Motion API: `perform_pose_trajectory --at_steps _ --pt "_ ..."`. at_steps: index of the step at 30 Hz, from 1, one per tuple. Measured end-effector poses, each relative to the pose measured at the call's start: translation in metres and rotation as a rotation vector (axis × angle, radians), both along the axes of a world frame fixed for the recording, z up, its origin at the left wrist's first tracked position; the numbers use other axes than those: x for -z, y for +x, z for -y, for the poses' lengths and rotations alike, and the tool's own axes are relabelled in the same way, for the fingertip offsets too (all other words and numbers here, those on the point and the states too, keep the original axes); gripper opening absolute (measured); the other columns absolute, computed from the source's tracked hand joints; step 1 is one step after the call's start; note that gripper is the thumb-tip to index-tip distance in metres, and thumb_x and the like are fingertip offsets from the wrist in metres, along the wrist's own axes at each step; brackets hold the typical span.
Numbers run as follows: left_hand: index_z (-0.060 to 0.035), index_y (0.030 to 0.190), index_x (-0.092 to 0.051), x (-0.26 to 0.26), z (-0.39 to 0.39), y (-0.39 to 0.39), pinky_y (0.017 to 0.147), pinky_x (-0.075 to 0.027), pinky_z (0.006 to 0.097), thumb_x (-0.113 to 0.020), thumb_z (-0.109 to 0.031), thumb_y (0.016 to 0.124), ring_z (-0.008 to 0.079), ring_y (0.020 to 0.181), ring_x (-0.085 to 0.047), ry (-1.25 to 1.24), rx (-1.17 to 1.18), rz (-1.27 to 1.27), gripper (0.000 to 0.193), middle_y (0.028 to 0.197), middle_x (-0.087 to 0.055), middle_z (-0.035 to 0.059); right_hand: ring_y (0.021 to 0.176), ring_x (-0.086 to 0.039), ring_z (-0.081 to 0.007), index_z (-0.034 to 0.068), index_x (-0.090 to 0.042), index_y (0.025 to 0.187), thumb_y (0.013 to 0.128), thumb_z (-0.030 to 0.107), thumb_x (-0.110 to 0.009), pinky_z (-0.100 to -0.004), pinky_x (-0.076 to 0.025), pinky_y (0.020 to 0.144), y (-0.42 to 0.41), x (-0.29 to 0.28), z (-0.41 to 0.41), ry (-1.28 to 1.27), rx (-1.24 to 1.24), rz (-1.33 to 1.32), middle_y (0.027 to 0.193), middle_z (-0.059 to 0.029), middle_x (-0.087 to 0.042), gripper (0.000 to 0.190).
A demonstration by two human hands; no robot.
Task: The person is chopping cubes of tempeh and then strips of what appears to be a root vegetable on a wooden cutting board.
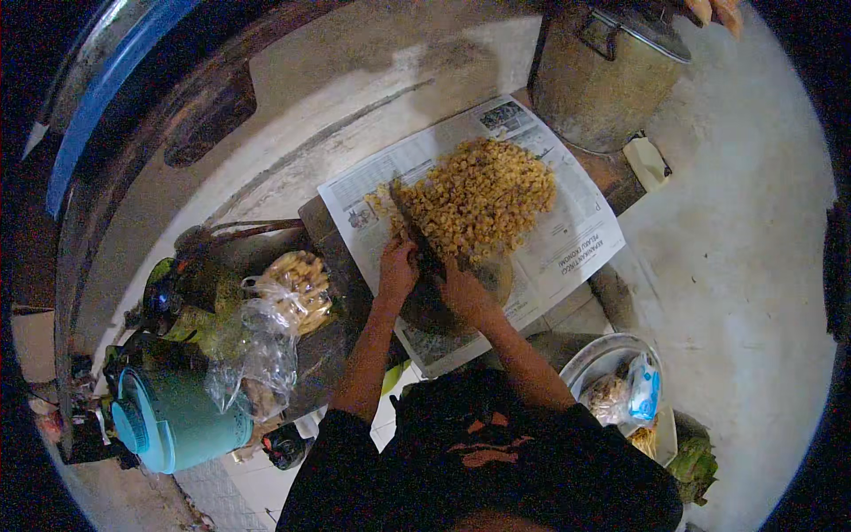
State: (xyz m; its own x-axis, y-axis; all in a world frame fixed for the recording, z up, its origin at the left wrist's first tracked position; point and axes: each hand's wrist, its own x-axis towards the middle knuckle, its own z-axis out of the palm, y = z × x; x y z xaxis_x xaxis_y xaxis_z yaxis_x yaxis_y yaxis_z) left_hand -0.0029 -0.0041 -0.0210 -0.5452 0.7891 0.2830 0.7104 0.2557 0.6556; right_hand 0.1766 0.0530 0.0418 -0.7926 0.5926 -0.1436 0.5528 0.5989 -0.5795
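Note:
A wide heap of small, golden-brown chopped food pieces (488,196) lies on a sheet of newspaper (585,233) before me. My right hand (463,289) grips a dark-bladed knife (411,223) at its near end, and the blade points away along the heap's left edge. Close against the blade's left side is my left hand (397,269), fingers bent; whether it pinches a piece cannot be made out. Below both hands sits a round board (502,282), mostly in shadow and partly covered by my forearms.
A tall metal pot (605,86) stands back right, with another person's fingers (715,14) above it. Leftward are a clear plastic bag of pale food pieces (299,292) and a turquoise lidded container (193,419). A metal basin (575,372) holding packages is near my right elbow.

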Motion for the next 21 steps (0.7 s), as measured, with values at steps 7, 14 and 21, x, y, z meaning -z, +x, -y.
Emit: perform_pose_trajectory --at_steps 7,14,21 --pt "-0.002 0.098 -0.064 -0.017 -0.011 -0.002 0.075 -0.05 0.0439 -0.063 -0.008 0.081 0.033 0.085 -0.063 -0.006 0.041 -0.166 0.018 0.09 -0.064 0.0154 0.086 -0.062 -0.0499 -0.012 -0.026 0.134 0.096 0.03 -0.046 -0.0561 -0.05 0.075 0.026 -0.035 0.026 -0.145 0.045 0.224 0.094 -0.0389 -0.059 0.06" --pt "-0.0021 0.096 -0.066 -0.046 -0.005 -0.004 0.078 -0.051 0.0458 -0.061 -0.006 0.082 0.0377 0.085 -0.063 0.036 0.131 -0.054 0.015 0.085 -0.064 0.0185 0.084 -0.062 -0.0496 -0.007 -0.022 0.137 0.095 0.031 -0.05 -0.0549 -0.051 0.07 -0.005 0.037 0.01 0.026 0.077 0.177 0.077 -0.0326 -0.062 0.063" --pt "-0.0039 0.125 -0.056 -0.054 0.044 0.019 0.101 -0.04 0.0459 -0.062 -0.021 0.087 0.0357 0.124 -0.048 0.042 -0.179 -0.125 0.042 0.129 -0.053 0.0232 0.086 -0.062 -0.0495 -0.002 -0.036 0.133 0.094 0.03 -0.053 -0.0568 -0.05 0.074 0.045 -0.032 0.034 0.076 0.047 -0.061 0.095 -0.0322 -0.062 0.054"
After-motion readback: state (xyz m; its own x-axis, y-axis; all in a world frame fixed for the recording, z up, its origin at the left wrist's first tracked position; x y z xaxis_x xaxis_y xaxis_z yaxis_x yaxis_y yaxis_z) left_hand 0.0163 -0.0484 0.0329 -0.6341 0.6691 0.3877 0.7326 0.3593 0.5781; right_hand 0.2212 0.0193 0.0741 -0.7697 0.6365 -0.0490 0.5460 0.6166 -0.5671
